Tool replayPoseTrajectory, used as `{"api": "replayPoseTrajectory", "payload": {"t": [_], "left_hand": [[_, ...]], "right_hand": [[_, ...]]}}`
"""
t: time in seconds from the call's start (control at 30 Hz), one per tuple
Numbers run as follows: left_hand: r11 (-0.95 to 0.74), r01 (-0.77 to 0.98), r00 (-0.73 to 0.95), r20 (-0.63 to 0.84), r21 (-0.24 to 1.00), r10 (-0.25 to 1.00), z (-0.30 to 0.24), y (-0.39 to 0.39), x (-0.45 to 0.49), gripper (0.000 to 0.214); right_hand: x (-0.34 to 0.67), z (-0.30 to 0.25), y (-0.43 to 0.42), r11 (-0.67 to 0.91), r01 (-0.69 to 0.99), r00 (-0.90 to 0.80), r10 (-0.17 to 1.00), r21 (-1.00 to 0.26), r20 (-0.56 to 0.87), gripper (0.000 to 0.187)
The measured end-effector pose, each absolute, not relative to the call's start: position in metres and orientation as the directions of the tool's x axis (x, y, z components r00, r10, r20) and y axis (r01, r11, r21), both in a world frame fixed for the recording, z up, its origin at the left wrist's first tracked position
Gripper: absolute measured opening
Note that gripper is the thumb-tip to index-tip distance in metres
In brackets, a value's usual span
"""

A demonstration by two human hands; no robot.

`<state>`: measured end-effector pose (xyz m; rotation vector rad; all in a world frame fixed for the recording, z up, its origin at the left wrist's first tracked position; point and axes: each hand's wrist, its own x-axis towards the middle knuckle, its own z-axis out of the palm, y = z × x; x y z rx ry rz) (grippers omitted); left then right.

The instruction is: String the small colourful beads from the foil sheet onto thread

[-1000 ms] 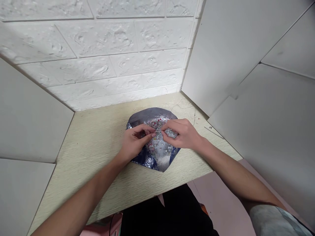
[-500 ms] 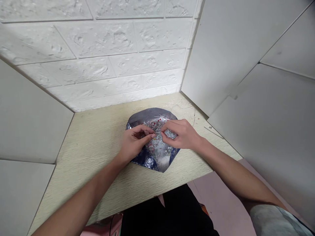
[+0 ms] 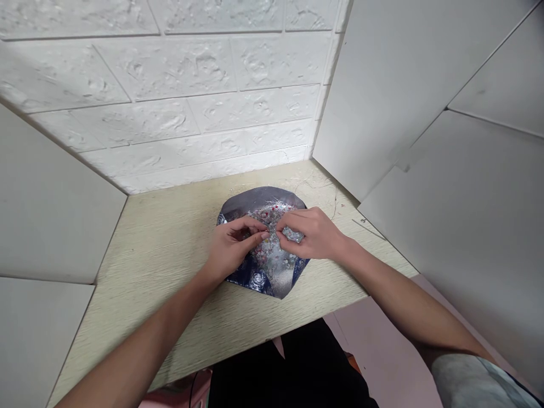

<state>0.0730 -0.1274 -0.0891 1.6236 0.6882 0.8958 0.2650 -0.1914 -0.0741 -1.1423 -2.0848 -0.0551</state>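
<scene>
Left hand (image 3: 233, 245) and right hand (image 3: 311, 233) half-closed, fingertips now closer together above beaded foil sheet (image 3: 272, 271); anything held too small to tell.

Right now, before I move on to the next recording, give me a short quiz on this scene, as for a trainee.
1. True or false: the left hand and the right hand are both over the shiny blue-and-silver sheet.
2. What does the sheet lie on? A. a black cloth; B. the pale wood-grain desk; C. a pink mat.
3. Fill in the blank: the white wall behind the desk is textured like ____.

Key: 1. True; 2. B; 3. brick
</scene>
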Motion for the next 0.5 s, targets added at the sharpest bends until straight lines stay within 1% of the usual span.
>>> {"api": "replayPoseTrajectory", "payload": {"t": [0.17,0.5], "left_hand": [[-0.225,0.002,0.554,0.187,0.974,0.812,-0.0903,-0.1275,0.0728,0.011],[-0.242,0.011,0.559,0.194,0.97,0.806,-0.0922,-0.1264,0.0706,0.011]], "right_hand": [[0.2652,-0.0747,-0.1905,0.645,0.712,-0.363,0.676,-0.277,0.642,0.011],[0.2665,-0.077,-0.1905,0.656,0.695,-0.385,0.685,-0.295,0.618,0.008]]}}
